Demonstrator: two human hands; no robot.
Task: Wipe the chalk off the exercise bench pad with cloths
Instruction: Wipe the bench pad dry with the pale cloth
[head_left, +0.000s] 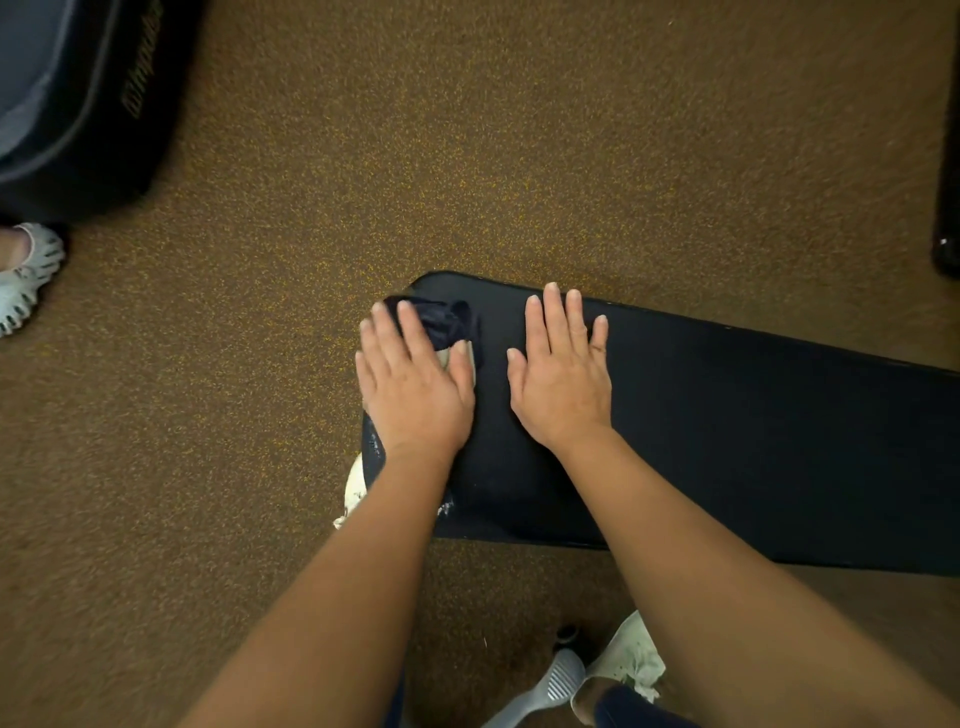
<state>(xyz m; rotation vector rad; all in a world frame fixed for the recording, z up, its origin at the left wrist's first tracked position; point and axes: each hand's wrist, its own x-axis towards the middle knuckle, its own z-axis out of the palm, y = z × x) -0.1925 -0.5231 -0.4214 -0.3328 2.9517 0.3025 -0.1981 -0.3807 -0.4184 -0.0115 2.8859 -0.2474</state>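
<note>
A black bench pad (753, 441) runs from the middle of the view to the right edge. My left hand (413, 384) lies flat, fingers straight, pressing a dark navy cloth (444, 319) onto the pad's left end. Something pale shows under its fingers. My right hand (563, 374) rests flat and open on the bare pad just right of the left one. White chalk marks (445, 506) show on the pad near its front left corner, beside my left forearm.
Brown speckled flooring (467, 156) surrounds the bench. A dark bag (88, 104) sits at the top left, with another person's white shoe (23, 275) beside it. A white cloth (631, 660) lies on the floor below the pad. A black post (948, 182) stands at the right edge.
</note>
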